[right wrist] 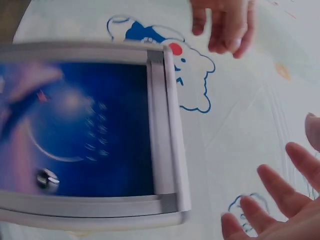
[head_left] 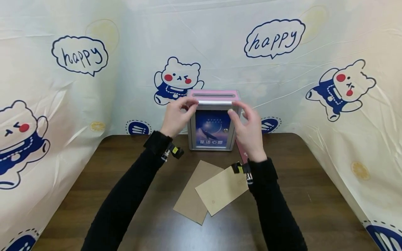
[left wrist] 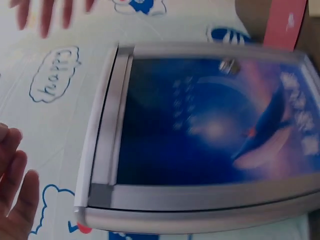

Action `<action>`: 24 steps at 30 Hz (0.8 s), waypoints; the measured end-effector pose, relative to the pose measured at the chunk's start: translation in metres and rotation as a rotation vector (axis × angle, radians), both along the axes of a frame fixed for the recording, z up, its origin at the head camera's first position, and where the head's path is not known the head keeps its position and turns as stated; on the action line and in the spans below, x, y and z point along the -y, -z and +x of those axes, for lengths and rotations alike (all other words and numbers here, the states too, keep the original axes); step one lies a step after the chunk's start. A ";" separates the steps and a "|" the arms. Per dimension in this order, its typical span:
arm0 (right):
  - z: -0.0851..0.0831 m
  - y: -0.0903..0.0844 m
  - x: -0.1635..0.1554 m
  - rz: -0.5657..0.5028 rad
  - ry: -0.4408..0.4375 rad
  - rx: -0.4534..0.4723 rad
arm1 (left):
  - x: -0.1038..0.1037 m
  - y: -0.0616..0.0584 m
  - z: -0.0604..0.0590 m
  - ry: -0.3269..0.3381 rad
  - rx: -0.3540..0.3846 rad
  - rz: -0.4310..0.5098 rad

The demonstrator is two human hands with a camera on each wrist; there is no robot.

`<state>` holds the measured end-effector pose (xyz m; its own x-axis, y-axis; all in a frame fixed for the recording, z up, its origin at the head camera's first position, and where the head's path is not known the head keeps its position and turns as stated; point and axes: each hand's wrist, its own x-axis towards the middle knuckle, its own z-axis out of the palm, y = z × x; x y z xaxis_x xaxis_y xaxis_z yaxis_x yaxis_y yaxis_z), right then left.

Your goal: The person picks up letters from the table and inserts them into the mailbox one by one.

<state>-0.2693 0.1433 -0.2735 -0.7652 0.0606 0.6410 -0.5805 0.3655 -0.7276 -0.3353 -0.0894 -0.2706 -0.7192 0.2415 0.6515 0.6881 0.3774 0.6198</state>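
A letter box point(head_left: 211, 120) with a silver frame stands upright near the table's far edge. Its pink top has a long slot point(head_left: 215, 95), and its dark blue front panel shows a whale, a crescent and a small round lock point(right wrist: 47, 180). My left hand point(head_left: 178, 116) is at the box's upper left corner, fingers loosely bent, holding nothing. At the upper right corner is my right hand point(head_left: 249, 130), its thumb and fingers apart with nothing between them. Both wrist views show the fingers relaxed and spread beyond the box's top edge.
On the brown table point(head_left: 141, 216), a brown paper envelope point(head_left: 193, 198) lies partly under a paler tan one point(head_left: 220, 191), in front of the box. A red card-like piece point(left wrist: 285, 25) lies beside the box, partly behind the right hand. A printed cloth point(head_left: 220, 42) hangs around the table.
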 end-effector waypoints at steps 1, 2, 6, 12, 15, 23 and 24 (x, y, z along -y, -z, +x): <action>0.005 0.008 0.000 -0.025 -0.004 0.030 | 0.002 0.006 0.005 0.007 0.016 0.003; 0.010 0.016 0.001 -0.045 -0.009 0.059 | 0.004 0.012 0.010 0.011 0.030 0.002; 0.028 0.044 0.002 -0.118 -0.042 0.189 | 0.015 0.033 0.028 0.000 0.096 -0.014; 0.044 0.072 0.000 -0.074 -0.052 0.287 | 0.032 0.062 0.050 0.015 0.263 -0.101; 0.048 0.077 -0.002 -0.042 -0.045 0.314 | 0.036 0.078 0.057 0.034 0.370 -0.174; 0.052 0.083 0.000 0.085 -0.034 0.373 | 0.031 0.116 0.083 0.033 0.543 -0.355; 0.052 0.084 0.001 0.099 -0.032 0.373 | 0.029 0.120 0.085 0.027 0.565 -0.382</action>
